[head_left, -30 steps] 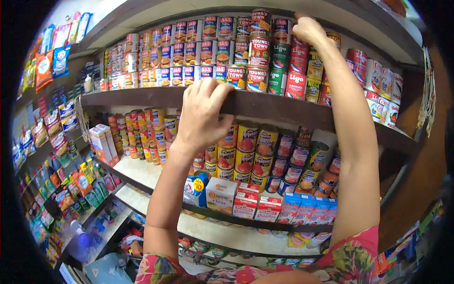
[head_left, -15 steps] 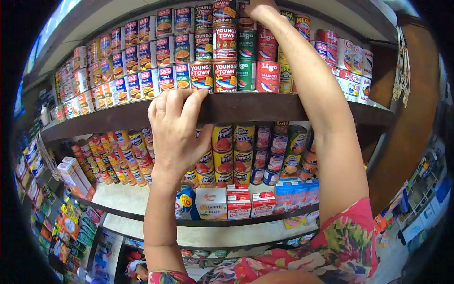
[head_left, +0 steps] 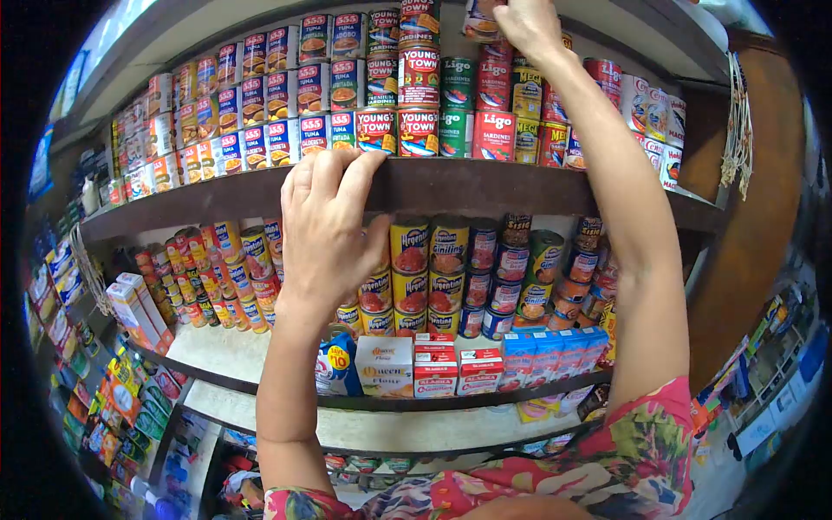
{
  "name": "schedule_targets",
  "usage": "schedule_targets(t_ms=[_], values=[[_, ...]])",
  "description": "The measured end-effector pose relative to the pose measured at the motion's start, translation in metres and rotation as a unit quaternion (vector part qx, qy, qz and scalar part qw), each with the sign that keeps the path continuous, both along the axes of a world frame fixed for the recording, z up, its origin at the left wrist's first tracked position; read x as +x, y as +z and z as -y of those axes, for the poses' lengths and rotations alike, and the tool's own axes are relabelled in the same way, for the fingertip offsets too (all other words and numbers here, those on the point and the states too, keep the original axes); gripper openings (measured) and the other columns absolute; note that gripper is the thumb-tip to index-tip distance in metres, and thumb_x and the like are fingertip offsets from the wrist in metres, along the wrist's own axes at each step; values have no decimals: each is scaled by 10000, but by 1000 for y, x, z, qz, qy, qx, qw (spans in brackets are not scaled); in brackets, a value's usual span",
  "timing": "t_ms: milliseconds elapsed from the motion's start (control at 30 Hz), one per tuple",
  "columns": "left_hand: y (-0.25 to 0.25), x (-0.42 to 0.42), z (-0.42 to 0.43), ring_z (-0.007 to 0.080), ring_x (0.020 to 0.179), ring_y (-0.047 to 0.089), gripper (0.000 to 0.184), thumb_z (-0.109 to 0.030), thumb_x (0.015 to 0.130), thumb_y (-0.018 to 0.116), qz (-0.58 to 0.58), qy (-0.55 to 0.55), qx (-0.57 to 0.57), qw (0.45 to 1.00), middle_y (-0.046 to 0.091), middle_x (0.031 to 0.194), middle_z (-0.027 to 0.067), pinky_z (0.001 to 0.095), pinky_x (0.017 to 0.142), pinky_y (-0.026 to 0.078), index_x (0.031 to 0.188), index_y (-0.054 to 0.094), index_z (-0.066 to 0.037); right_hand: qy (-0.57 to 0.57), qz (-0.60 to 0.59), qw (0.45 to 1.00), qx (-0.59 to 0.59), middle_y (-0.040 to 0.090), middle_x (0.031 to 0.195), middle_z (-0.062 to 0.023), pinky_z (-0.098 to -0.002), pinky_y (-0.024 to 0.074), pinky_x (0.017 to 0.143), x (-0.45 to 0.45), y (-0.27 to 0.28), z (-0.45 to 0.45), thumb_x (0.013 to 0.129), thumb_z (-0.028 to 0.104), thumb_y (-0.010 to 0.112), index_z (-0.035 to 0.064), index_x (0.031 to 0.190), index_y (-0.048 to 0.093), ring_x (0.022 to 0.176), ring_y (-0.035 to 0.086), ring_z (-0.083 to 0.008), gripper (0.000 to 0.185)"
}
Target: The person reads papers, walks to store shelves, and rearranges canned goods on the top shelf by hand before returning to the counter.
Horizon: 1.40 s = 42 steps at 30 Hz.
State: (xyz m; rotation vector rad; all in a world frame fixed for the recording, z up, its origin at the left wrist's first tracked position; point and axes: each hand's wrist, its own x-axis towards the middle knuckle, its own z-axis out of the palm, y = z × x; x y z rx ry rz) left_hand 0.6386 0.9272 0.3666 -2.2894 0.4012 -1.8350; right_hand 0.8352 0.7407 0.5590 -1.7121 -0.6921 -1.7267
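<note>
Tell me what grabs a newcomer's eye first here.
First, the colourful stacked cans lining the upper shelf. Then the right hand, holding a can at the top of the view, and the left hand, resting on the shelf's dark front edge. A pink floral sleeve brightens the lower right.

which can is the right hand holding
The partly cropped can at the top edge of the view, above the Ligo cans: it alone is in the right hand, while those below stand stacked on the shelf.

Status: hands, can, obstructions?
Left hand on upper shelf edge. Right hand holding a can, cropped at frame top. Ligo cans stacked close below.
</note>
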Motion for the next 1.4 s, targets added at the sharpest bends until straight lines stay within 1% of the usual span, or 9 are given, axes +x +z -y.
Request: schedule_targets(t_ms=[100, 167, 467, 567, 767, 900, 933, 1367, 1400], values=[[-1, 0, 1, 303, 1043, 462, 573, -57, 601, 682, 5, 8, 5, 1000, 493, 1070, 114, 402, 908, 342, 1142, 493, -76, 58, 52, 997, -5, 584, 769, -283, -492, 446, 678, -35, -27, 29, 744, 124, 608, 4, 900, 443, 783, 575, -451, 257], [-1, 0, 2, 306, 1040, 464, 565, -53, 604, 673, 9, 15, 9, 1000, 494, 1068, 116, 401, 908, 347, 1140, 494, -74, 17, 63, 998, -2, 585, 751, -266, -480, 442, 651, -34, -36, 53, 745, 167, 649, 17, 891, 445, 767, 578, -437, 292], [-3, 5, 7, 312, 1032, 462, 583, -48, 589, 683, 28, 36, 2, 999, 490, 1056, 117, 413, 913, 340, 1136, 483, -85, -151, 18, 985, 79, 596, 728, -245, -470, 476, 654, 19, -34, 133, 673, 108, 680, 35, 908, 476, 732, 599, -419, 320], [-4, 4, 8, 311, 1040, 460, 581, -52, 592, 683, 29, 29, 2, 999, 493, 1063, 116, 412, 918, 337, 1137, 483, -85, -187, -115, 976, 18, 560, 1132, -235, -407, 427, 906, 49, -18, 145, 744, 181, 548, 19, 1183, 509, 1060, 534, -376, 470], [-4, 6, 6, 308, 1032, 466, 568, -48, 596, 663, 32, 18, 3, 999, 501, 1048, 115, 406, 908, 350, 1135, 486, -74, -173, -100, 980, -13, 574, 1072, -268, -443, 442, 871, 77, -7, 134, 715, 182, 549, 51, 1172, 502, 1021, 553, -389, 478], [-4, 3, 7, 304, 1032, 466, 584, -46, 583, 680, 25, 22, -3, 999, 497, 1057, 109, 404, 904, 355, 1132, 485, -77, -124, -140, 982, -32, 592, 1047, -261, -417, 462, 853, 63, -27, 124, 686, 289, 669, 34, 1179, 480, 992, 586, -364, 586], [-4, 4, 6, 303, 1033, 466, 587, -44, 582, 681, 25, 26, -5, 999, 496, 1060, 108, 404, 904, 355, 1134, 484, -78, -112, -151, 981, -47, 594, 1038, -263, -411, 458, 864, 63, -28, 125, 683, 279, 678, 58, 1264, 383, 1003, 577, -372, 688], [-4, 0, 11, 324, 1022, 454, 558, -61, 604, 653, 16, 41, -6, 999, 484, 1048, 128, 412, 895, 364, 1132, 474, -61, -135, -203, 970, -4, 620, 959, -254, -427, 473, 819, 38, -45, 112, 701, 267, 663, 70, 1268, 373, 963, 596, -362, 667], [-4, -1, 11, 326, 1024, 451, 560, -62, 603, 652, 13, 43, -6, 999, 483, 1047, 131, 413, 895, 364, 1134, 473, -61, -183, -148, 972, -9, 618, 955, -254, -429, 479, 800, 33, -45, 109, 699, 267, 664, 76, 1268, 381, 947, 599, -360, 663]])
